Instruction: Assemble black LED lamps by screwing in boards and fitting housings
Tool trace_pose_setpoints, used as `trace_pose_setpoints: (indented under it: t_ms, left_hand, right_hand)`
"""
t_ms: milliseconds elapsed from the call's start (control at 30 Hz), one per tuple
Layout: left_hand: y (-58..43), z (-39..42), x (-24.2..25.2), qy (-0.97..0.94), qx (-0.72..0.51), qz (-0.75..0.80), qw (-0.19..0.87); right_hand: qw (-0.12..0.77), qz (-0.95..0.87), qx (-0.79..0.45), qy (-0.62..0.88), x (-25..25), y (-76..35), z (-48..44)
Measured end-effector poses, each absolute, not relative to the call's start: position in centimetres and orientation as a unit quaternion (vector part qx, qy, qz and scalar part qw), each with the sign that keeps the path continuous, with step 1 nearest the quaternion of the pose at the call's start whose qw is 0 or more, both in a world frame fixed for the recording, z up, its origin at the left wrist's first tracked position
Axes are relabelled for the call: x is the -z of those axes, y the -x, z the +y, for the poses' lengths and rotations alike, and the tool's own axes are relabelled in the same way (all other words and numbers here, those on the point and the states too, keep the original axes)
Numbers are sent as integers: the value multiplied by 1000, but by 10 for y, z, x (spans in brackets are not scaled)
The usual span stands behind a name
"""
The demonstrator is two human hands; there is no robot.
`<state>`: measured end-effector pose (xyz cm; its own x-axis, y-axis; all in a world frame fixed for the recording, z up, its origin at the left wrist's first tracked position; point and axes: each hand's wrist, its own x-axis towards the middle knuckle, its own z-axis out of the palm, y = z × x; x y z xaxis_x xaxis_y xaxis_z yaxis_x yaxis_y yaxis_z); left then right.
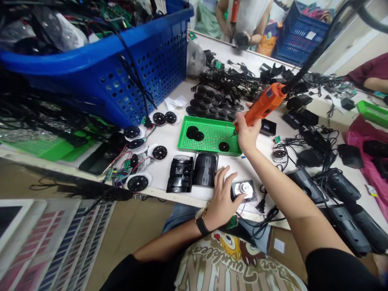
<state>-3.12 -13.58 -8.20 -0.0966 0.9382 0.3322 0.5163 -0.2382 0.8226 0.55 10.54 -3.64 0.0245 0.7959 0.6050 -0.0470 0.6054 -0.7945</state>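
Note:
My right hand [249,131] is wrapped round an orange electric screwdriver [264,104], whose tip points down over the right end of a green perforated tray [209,123]. Small screws and several black discs [224,146] lie in that tray. On the table's front edge, my left hand [224,198] has its fingers spread, with the thumb touching a small dark square housing that carries a white metal motor plate [244,190]. Beside those fingertips stand two black plastic shells [205,169]. Red wires and a green circuit board [233,222] hang below the housing.
A large blue basket [145,60] full of electronic scrap stands at the left. Fan-like round parts [138,183] with wires lie in front of it. Black housings [342,226] and cables crowd the right. Across the table, another person's hands [226,28] hold a tool and a black part.

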Motion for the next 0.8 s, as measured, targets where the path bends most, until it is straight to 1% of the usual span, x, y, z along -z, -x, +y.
trace_pose_setpoints:
  t_ms: [200, 400, 800]
  left_hand:
    - [31, -137, 79, -628, -454, 586, 237]
    - [31, -138, 77, -619, -439, 606, 239]
    - [32, -137, 76, -630, -432, 597, 247]
  right_hand:
    - [652, -604, -315, 332, 45, 0, 136]
    - [662, -603, -311, 318, 44, 9, 144]
    - [573, -652, -398, 298, 51, 44, 115]
